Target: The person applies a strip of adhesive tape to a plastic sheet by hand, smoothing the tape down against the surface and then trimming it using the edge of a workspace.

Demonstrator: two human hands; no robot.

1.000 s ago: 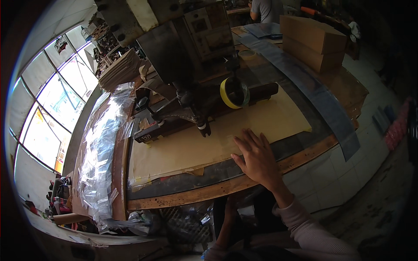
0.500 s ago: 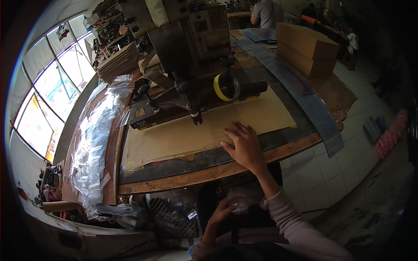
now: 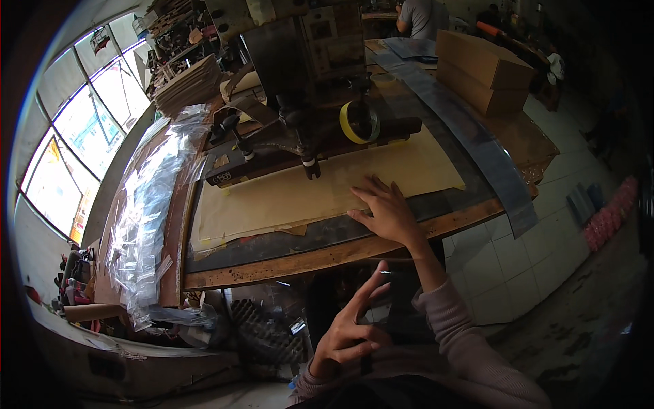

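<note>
My right hand lies with its fingers spread on the near right part of a long beige sheet. The sheet rests on a dark mat under the dark bar of a heavy press. Nearer my body, below the table edge, my left hand is raised over my lap with its fingers apart. I can make out nothing held in it; a small bright glint shows by its index fingertip. A roll of yellow tape stands at the bar's right part.
Clear plastic strips pile up at the left. A bluish plastic strip runs along the table's right side, beside a cardboard box. A wooden edge borders the table's front. Another person is at the back.
My left hand has risen from my lap toward the table edge and its fingers have spread. My right hand stays on the beige sheet. The view has shifted slightly.
</note>
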